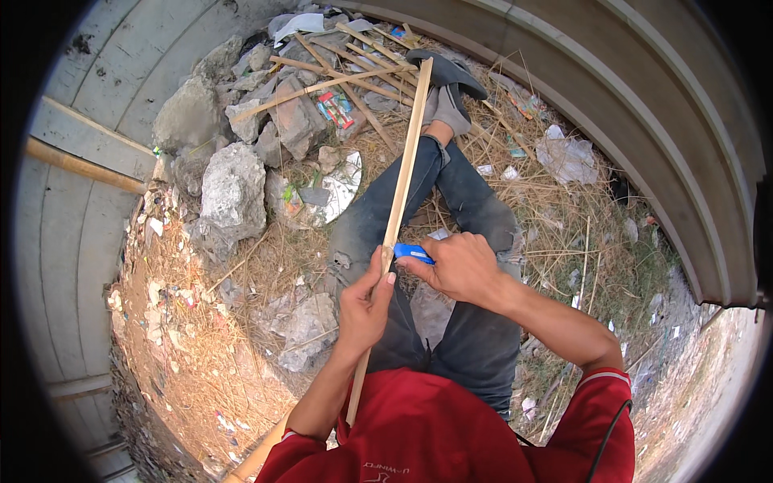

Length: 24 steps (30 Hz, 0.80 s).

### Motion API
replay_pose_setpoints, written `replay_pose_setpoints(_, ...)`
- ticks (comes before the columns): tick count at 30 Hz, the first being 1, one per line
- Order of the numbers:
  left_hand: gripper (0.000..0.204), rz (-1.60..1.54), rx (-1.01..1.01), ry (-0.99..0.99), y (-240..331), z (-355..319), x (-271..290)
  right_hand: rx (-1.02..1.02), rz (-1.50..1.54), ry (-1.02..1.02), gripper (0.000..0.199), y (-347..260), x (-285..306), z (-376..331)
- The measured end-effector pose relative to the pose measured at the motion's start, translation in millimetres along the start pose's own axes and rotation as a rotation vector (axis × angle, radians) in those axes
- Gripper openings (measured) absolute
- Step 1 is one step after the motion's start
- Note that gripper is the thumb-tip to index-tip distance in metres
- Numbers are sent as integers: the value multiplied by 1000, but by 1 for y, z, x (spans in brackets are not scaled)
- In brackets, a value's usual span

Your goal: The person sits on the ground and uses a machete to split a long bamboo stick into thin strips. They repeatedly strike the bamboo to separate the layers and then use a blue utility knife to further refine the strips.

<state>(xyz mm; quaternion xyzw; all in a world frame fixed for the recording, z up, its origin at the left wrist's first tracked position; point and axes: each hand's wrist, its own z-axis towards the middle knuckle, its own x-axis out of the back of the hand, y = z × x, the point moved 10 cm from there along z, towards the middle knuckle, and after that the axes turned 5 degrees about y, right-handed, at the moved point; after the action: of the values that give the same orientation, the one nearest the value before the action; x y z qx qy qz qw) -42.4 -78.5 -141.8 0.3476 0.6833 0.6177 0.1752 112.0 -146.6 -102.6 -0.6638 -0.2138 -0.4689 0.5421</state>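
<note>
A long pale bamboo strip [409, 153] runs from my red shirt up between my legs to my crossed feet. My left hand [366, 310] is closed around its lower part, thumb and fingers on either side. My right hand [463, 266] grips a blue-handled cutter knife [414, 253] and holds it against the strip, just above the left fingertips. The knife's blade is too small or hidden to make out. The strip's far end rests by my dark sandal [451, 74].
Several more bamboo strips [354, 72] lie crossed over rocks ahead. Big grey stones [233, 189] sit to the left. Dry grass and litter cover the ground, with a crumpled plastic bag [566, 155] at right. Corrugated sheet walls [644, 97] curve along both sides.
</note>
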Motion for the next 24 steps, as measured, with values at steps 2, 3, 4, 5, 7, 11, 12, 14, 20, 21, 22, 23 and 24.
replay_pose_setpoints(2,48,60,-31,-44,-12,-15,-1,-174,-44,145,62,47,10,21)
replay_pose_setpoints(3,48,96,-62,-73,-18,-30,0,-344,-23,276,64,104,39,39)
replay_pose_setpoints(4,48,119,-70,-91,-20,-46,2,-419,-44,308,64,146,68,44)
replay_pose_setpoints(5,48,147,-85,-104,-19,-61,4,-487,-60,347,64,171,91,45)
replay_pose_setpoints(7,49,194,-125,-22,-28,-64,17,-392,9,265,62,146,86,46)
replay_pose_setpoints(11,49,319,-105,126,-18,-30,36,-143,118,83,59,53,47,19)
replay_pose_setpoints(12,49,317,-125,127,-11,-23,32,-121,170,4,58,35,34,11)
replay_pose_setpoints(14,50,329,-174,123,13,-13,26,-58,180,-47,57,14,15,-2)
replay_pose_setpoints(20,50,377,-250,113,30,-3,19,-23,205,-92,54,-5,-10,-9)
replay_pose_setpoints(21,50,376,-249,113,30,-3,18,-22,204,-93,54,-5,-10,-9)
replay_pose_setpoints(22,50,374,-247,113,30,-4,18,-21,203,-94,54,-4,-10,-9)
replay_pose_setpoints(23,50,377,-245,114,29,-4,19,-18,202,-90,54,-4,-10,-9)
replay_pose_setpoints(24,50,374,-290,123,31,-4,18,-15,200,-87,54,-4,-10,-9)
